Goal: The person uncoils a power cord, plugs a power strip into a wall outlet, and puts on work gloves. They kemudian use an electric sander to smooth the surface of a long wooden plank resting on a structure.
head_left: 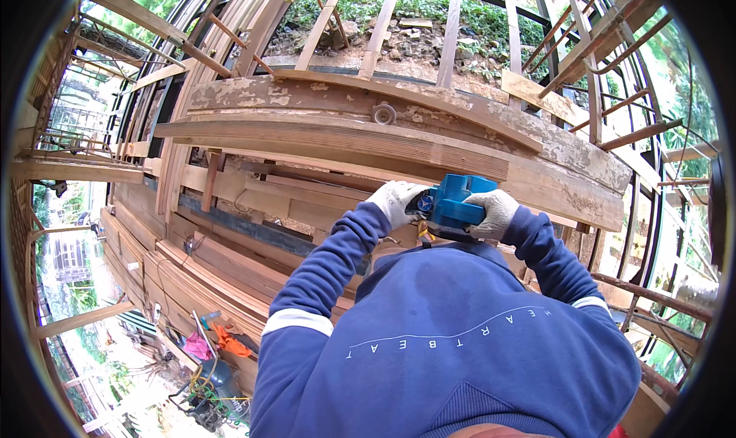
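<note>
Both hands wear pale work gloves and are on a teal electric planer (460, 196) held in front of my chest. My left hand (397, 202) is closed around the dark front end of the tool. On its right side, my right hand (494, 213) grips the body near the back. Just beyond the planer lies a long timber beam (345, 144) with fine lines along its face. The planer's far edge overlaps the beam's near edge in view, and I cannot tell whether they touch. The tool's underside is hidden.
Behind the beam runs a weathered plank (291, 97) bearing a small round object (384, 114). Long boards (222, 281) are stacked at lower left, near an orange cloth (231, 341), a pink cloth (198, 345) and a dark blue cylinder (220, 380). Rusty bars (652, 296) stick out at right.
</note>
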A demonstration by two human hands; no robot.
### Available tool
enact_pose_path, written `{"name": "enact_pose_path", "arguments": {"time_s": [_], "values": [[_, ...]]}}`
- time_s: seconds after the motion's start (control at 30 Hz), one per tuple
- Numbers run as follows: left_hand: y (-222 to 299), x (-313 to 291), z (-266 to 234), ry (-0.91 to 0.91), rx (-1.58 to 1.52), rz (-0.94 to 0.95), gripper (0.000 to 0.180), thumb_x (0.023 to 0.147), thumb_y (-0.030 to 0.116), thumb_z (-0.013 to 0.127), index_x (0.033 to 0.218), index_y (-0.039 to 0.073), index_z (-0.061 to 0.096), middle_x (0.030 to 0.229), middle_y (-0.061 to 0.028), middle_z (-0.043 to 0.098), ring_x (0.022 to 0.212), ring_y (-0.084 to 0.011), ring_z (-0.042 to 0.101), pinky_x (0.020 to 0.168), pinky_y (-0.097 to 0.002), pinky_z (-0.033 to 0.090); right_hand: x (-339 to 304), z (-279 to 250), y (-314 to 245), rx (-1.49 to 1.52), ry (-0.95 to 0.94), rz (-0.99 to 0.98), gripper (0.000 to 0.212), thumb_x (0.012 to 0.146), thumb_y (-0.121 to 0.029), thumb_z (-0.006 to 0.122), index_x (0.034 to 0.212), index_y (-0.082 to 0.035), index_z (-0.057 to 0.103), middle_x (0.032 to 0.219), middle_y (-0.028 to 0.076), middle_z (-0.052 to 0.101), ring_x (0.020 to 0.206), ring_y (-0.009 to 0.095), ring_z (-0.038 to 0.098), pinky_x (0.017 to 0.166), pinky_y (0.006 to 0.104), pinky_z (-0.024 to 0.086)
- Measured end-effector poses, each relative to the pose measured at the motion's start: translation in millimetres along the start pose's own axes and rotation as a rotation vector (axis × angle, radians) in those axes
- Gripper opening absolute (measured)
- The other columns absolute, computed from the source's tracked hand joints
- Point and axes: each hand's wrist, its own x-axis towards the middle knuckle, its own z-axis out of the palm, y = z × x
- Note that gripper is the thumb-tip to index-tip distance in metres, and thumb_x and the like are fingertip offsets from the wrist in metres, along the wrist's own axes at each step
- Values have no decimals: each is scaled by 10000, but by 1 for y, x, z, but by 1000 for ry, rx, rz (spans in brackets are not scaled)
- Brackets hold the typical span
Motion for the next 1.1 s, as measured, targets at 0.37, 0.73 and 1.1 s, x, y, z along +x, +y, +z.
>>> {"name": "enact_pose_path", "arguments": {"time_s": [0.37, 0.73, 1.1], "values": [[16, 9, 13, 243, 42, -272, 636, 793, 292, 842, 1319, 34, 592, 1193, -181, 696, 1115, -376, 657, 999, -465, 501, 3, 10, -9, 174, 46, 122, 371, 794, -211, 766, 1104, -10, 728, 854, 151, 738, 766, 239, 716, 715, 379, 570], [-7, 21, -25, -69, 0, 12, 639, 849, 183, 810, 1441, 152, 570, 1234, -135, 707, 1129, -349, 679, 995, -423, 546, 4, 7, -15, 58, 96, 19, 390, 779, -239, 770, 1096, -15, 738, 885, 195, 745, 797, 321, 731, 758, 407, 573], [7, 10, 8, 131, -299, -140, 486, 817, 160, 862, 1260, 105, 668, 1092, -141, 748, 1011, -351, 712, 908, -415, 562, 1, 2, -11, -126, 134, -33, 415, 772, -263, 787, 1111, -30, 738, 927, 229, 750, 857, 403, 734, 794, 441, 589]]}}
